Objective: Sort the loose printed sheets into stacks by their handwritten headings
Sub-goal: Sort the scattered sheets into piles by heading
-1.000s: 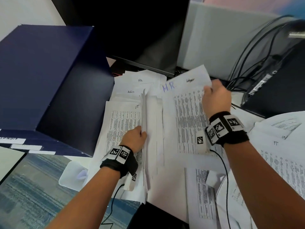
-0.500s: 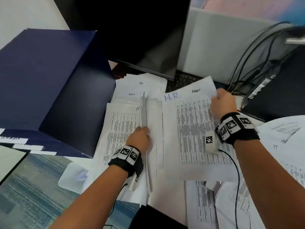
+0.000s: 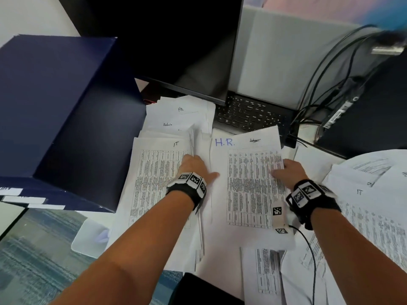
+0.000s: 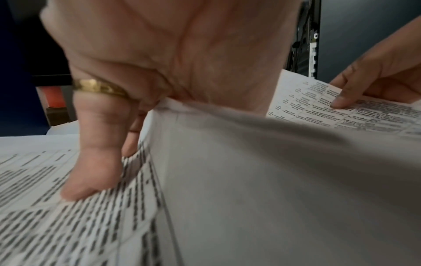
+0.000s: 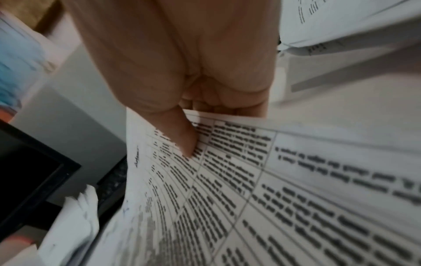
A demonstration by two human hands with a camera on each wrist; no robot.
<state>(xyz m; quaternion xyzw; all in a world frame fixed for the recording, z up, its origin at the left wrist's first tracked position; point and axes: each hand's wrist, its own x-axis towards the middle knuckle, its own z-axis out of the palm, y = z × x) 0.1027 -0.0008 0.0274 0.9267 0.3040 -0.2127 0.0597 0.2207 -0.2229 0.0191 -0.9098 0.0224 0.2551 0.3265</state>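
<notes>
A printed sheet headed "H.R." in blue lies in the middle of the desk. My right hand pinches its right edge, thumb on top of the print and fingers underneath. To the left lies a sheet headed "IT". My left hand grips the edge of a bundle of turned sheets beside it. The ringed finger presses on the IT sheet, and the thumb lies on the blank side.
A dark blue box stands at the left. Behind are sheets headed "HR" and "Admin", a laptop keyboard and a dark monitor. Cables and a black case sit back right. More sheets pile up right.
My right hand has brought the H.R. sheet down from its raised tilt until it lies nearly flat. The bundle edge under my left hand has dropped lower.
</notes>
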